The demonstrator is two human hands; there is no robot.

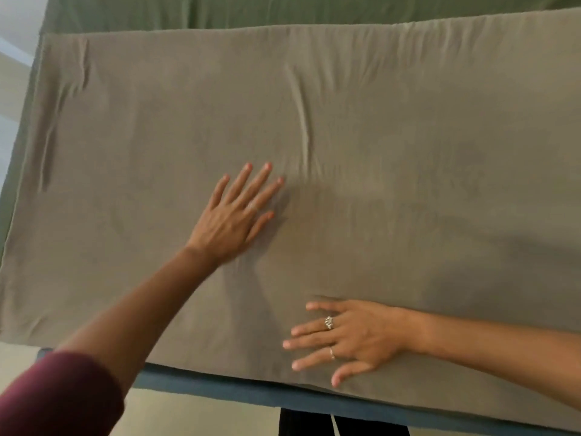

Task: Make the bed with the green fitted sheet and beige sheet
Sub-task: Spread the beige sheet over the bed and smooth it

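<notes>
— Smoothing is what seems to be called for now: the beige sheet [314,127] is laid over the bed, with the green fitted sheet [283,11] showing beyond its far edge and down the left side. How is it best done?

— Both hands are kept flat. The left hand [234,212] is pressed on the middle of the sheet with fingers spread; the right hand [342,338] is laid near the front edge, fingers straight and apart. Nothing is pinched by either.

— And the creases?

— A long ridge [300,111] is seen beyond the left hand, and folds are gathered near the far left corner [75,67]. They are probably best swept outward towards the edges, not pushed into the middle, where fresh wrinkles could be raised.

— What is seen of the room?

— A blue bed frame [251,393] is visible under the front edge, and pale floor [195,416] below it. A dark red sleeve [59,398] is worn on the left arm.
</notes>
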